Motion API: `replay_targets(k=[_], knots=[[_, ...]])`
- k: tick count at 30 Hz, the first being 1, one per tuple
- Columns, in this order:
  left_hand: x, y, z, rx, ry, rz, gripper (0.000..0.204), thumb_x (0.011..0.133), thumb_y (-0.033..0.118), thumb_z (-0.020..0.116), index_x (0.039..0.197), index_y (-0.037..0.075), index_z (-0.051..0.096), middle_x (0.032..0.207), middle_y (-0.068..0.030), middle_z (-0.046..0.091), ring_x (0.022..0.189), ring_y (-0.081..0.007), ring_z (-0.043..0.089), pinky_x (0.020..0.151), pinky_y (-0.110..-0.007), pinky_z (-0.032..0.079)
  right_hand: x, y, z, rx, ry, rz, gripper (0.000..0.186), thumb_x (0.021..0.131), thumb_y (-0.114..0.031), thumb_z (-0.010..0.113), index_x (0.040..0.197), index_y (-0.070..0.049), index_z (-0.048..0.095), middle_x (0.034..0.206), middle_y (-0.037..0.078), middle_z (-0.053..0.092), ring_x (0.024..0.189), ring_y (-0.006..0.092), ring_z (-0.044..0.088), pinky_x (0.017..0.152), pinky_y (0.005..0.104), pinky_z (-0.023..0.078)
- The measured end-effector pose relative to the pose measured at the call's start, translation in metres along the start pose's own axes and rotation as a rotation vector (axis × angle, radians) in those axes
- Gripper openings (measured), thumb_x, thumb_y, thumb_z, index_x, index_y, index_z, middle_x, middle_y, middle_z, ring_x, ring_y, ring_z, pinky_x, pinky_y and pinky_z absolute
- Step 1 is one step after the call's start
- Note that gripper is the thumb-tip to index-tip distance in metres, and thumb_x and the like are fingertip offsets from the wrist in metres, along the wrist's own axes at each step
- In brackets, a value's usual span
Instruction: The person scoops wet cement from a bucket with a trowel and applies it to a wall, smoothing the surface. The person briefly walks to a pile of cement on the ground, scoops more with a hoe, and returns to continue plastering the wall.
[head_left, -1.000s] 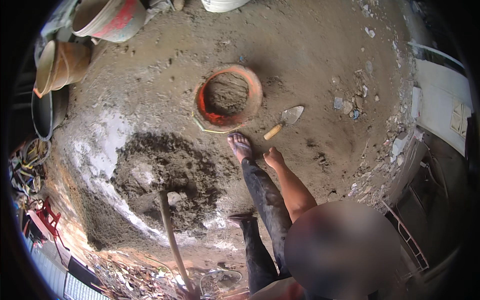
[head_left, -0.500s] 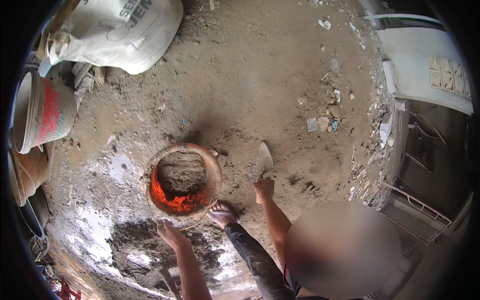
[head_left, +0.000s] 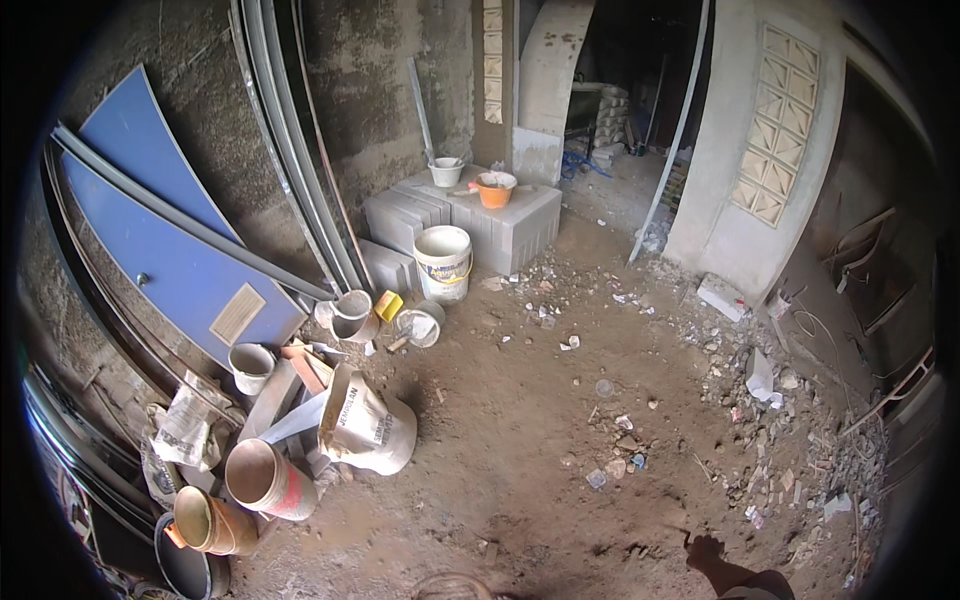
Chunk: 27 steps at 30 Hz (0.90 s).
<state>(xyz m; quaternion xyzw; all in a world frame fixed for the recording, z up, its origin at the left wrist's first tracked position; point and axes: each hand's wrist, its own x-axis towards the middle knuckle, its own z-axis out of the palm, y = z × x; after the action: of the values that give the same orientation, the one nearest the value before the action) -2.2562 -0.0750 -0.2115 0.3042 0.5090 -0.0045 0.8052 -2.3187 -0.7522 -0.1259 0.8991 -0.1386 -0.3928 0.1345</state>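
At the lower right, my right hand (head_left: 706,550) reaches out over the dirt floor, its fingers curled and in shadow. It is closed round the trowel; only a thin bent dark piece (head_left: 687,540) shows at its front, and I cannot make out the blade. My left hand is out of view. Only the curved rim of a bucket (head_left: 450,578) shows at the bottom edge, well to the left of my right hand. What the bucket holds is cut off.
Several buckets (head_left: 265,478) line the left side by a white sack (head_left: 370,425). A blue door (head_left: 165,260) and metal lengths lean on the wall. Stacked grey blocks (head_left: 515,225) carry an orange pail (head_left: 495,190). Rubble (head_left: 760,440) lies along the right.
The view has swung up toward the room. The bucket has slid to the bottom edge, my left hand has left the picture, and my right hand now appears lower and farther right.
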Motion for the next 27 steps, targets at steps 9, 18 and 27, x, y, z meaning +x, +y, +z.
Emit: replay_targets(k=[9,18,27], knots=[[-0.254,0.125,0.138,0.183,-0.123,0.385,0.03,0.1,0.04,0.059,0.085,0.015,0.058,0.06,0.0019,0.041,0.052,-0.0142,0.04,0.054,-0.033,0.042,0.062,0.146,-0.041,0.575,0.059,0.148,0.065,0.085,-0.024,0.073,0.141,-0.005,0.046,0.126,0.017,0.066,0.114,0.0327,0.067,0.093,0.0449,0.057],[-0.296,0.112,0.251,0.282,-0.147,0.382,0.029,0.099,0.04,0.06,0.083,0.016,0.057,0.06,0.0026,0.041,0.053,-0.0139,0.04,0.054,-0.033,0.041,-0.008,0.213,0.043,0.559,-0.166,0.25,0.077,0.081,-0.031,0.075,0.149,-0.015,0.042,0.135,0.016,0.062,0.116,0.031,0.067,0.094,0.0433,0.056],[-0.22,0.058,0.405,0.331,-0.174,0.227,0.028,0.098,0.04,0.061,0.082,0.018,0.056,0.06,0.0032,0.041,0.053,-0.0136,0.04,0.054,-0.033,0.039,0.04,0.252,-0.031,0.634,-0.242,0.297,0.067,0.081,-0.033,0.075,0.14,-0.012,0.053,0.128,0.018,0.066,0.111,0.0305,0.069,0.09,0.0426,0.057]])
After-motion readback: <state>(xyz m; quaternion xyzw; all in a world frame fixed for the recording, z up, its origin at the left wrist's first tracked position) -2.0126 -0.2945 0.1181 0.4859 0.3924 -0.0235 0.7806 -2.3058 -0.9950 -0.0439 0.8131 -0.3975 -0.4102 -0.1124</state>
